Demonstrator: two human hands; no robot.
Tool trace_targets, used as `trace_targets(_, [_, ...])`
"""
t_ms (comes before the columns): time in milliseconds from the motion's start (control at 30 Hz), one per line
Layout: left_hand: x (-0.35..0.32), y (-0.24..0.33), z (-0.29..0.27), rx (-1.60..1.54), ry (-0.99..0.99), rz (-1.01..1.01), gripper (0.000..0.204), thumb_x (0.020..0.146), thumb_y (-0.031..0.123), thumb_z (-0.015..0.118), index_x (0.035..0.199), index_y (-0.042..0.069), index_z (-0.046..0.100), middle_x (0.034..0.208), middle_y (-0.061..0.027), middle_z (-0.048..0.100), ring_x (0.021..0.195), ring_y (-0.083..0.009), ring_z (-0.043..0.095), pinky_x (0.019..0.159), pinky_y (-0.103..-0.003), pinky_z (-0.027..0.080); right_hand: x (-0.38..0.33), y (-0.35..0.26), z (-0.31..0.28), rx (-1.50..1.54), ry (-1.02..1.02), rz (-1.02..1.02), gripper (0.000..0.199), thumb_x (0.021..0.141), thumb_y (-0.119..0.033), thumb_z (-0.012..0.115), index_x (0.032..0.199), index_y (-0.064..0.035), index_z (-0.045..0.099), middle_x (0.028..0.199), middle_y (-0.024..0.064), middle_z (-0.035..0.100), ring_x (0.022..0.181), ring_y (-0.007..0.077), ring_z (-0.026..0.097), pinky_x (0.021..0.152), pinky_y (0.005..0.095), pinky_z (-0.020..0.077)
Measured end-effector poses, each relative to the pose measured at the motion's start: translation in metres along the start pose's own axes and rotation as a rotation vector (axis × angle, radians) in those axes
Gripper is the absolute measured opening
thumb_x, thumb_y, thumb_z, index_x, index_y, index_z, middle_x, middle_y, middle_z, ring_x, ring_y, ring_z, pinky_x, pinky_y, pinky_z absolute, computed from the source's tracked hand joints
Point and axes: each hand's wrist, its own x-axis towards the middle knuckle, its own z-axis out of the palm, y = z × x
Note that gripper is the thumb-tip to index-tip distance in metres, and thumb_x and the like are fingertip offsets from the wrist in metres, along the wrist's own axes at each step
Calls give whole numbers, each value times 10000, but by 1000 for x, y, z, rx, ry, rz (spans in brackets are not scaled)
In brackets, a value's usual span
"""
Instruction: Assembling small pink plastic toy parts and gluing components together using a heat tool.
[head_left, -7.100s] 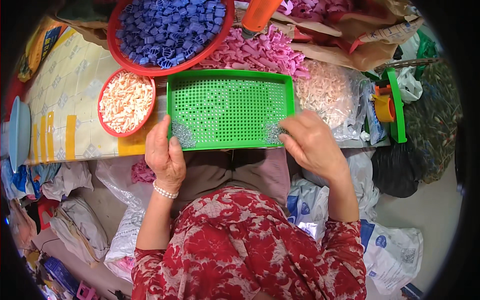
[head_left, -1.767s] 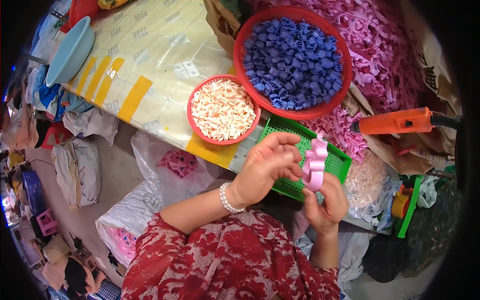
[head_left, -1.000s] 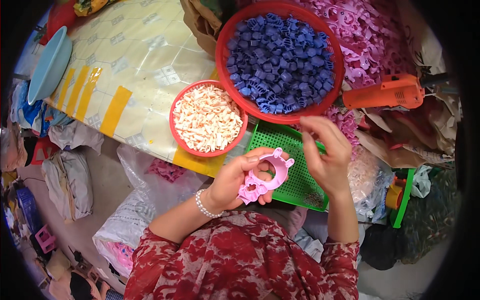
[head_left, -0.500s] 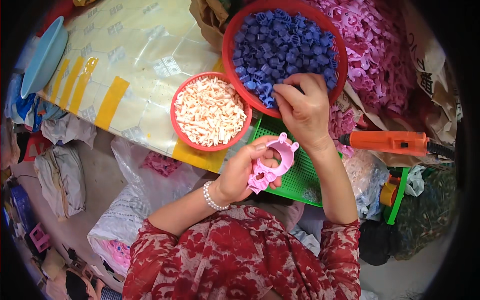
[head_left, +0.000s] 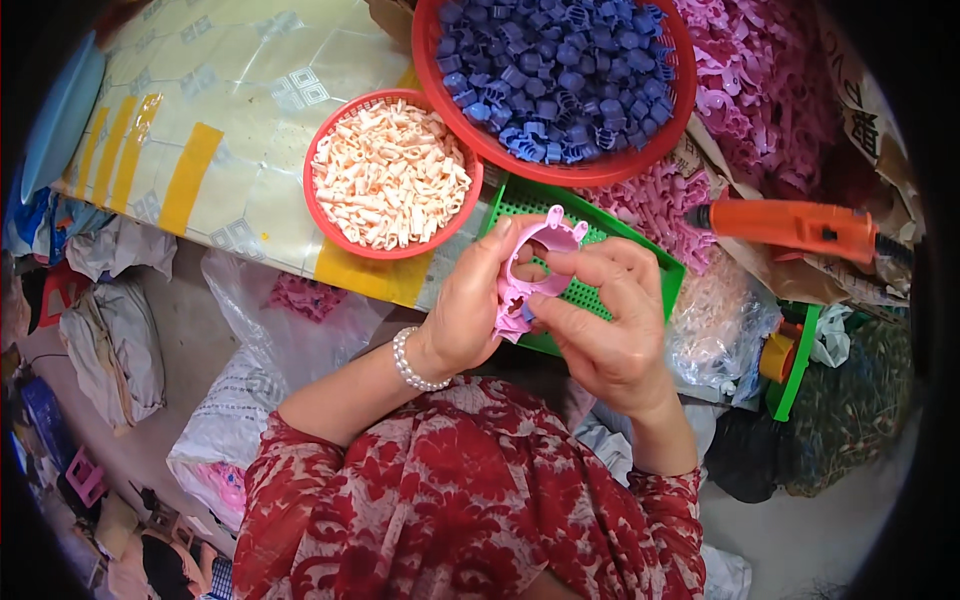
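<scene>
My left hand (head_left: 462,305) is closed round a pink plastic part (head_left: 513,322) with a ring-shaped opening and two small prongs on top. Between the thumb and fingers of my right hand (head_left: 622,325) is a small blue plastic piece (head_left: 528,311), mostly hidden, held against the lower section of the pink part. Beyond my hands stands a large red basket (head_left: 590,176) full of similar blue pieces (head_left: 555,75). Left of it, a smaller red basket (head_left: 309,185) holds cream-coloured tubular pieces (head_left: 390,175). Under and behind my hands lies a green perforated tray (head_left: 672,268).
An orange handheld tool (head_left: 790,229) with a black cord lies at the right. Behind it is a large heap of pink parts (head_left: 750,110). The patterned table cover (head_left: 225,90) has yellow tape strips. Plastic bags (head_left: 225,410) rest below the table edge.
My right hand has come from the large basket down to the pink part, bringing a blue piece. The view has shifted, so the baskets appear higher and further left.
</scene>
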Motion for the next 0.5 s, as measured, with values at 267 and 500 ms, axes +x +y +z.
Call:
trace_targets(267, [2,-4,-1,15,30,15,407,1021,282,264,1211,13,503,1126,-98,588,1037,-178,559,924,-329,435,3,-2,14,33,-13,63,326,558,-24,744,868,-66,650,1034,84,608,926,301,528,804,399,425])
trace_targets(500, [1,-3,0,-4,46,56,423,1019,320,283,1220,14,494,1120,-91,569,1020,-154,548,893,-304,434,13,-13,6,-173,-7,206,557,532,-94,801,1036,-59,567,1060,103,557,1003,318,494,856,433,387])
